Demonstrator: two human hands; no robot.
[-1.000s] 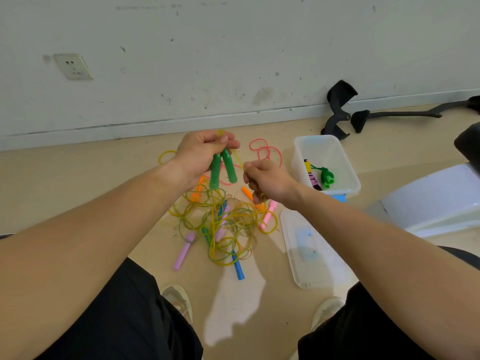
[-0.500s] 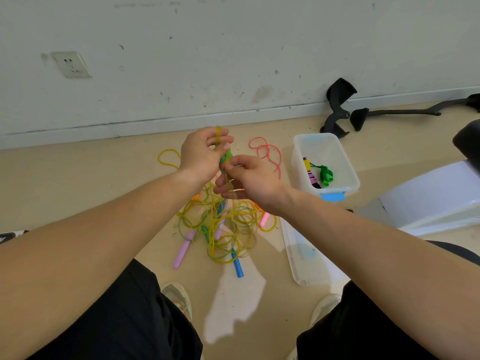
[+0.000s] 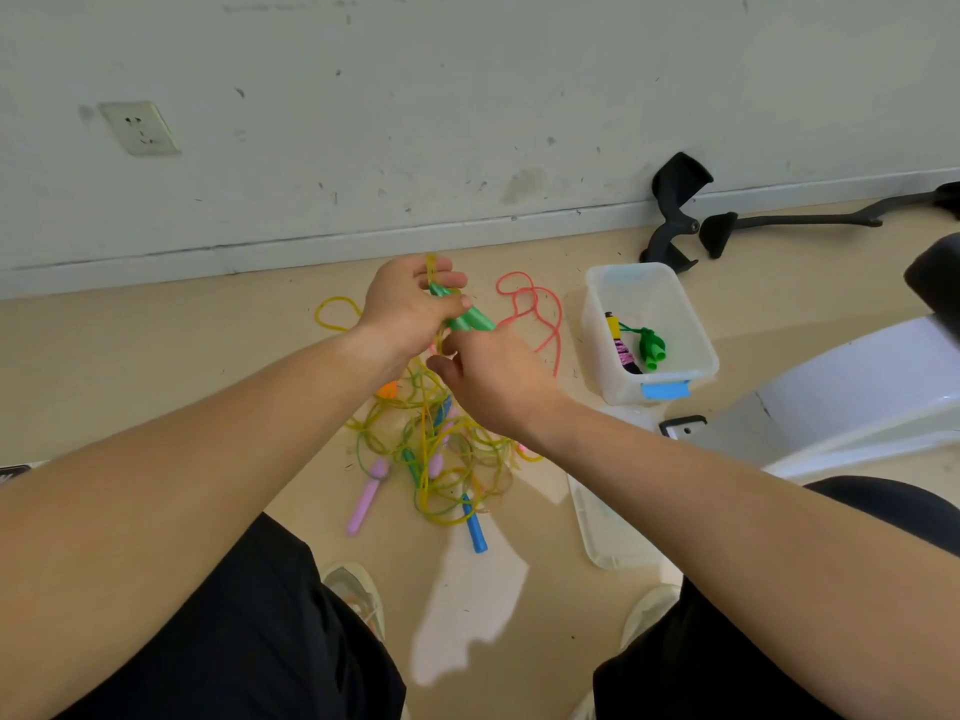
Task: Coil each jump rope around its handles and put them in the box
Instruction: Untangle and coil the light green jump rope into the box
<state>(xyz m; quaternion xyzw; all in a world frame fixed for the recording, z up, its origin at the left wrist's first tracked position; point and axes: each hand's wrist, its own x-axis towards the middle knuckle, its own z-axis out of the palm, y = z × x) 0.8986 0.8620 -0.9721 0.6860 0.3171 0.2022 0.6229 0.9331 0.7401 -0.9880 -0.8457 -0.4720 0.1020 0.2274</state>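
Fingers [image 3: 447,279] of left hand [image 3: 400,309] grip green handles [image 3: 470,320]; right hand [image 3: 498,381] touches them.

- White wall socket [image 3: 139,128]: sits upper left in a pale wall [image 3: 467,96] marked with scuffs and dark specks.
- Grey baseboard [image 3: 260,254]: runs along the foot of the wall and meets the beige floor [image 3: 130,366].
- Black forked piece [image 3: 672,210]: stands against the baseboard, upper right, prongs down on the floor.
- Long black bar [image 3: 789,223]: lies flat just beside the forked piece, padded end nearest it.
- White curved panel [image 3: 857,387]: rests on the floor at right, with a small black-edged bracket [image 3: 684,426] at its left end.
- Dark rounded object [image 3: 935,283]: cut off by the right edge, kind unclear.
- Bright patch of light [image 3: 467,605]: falls on the floor, low centre.
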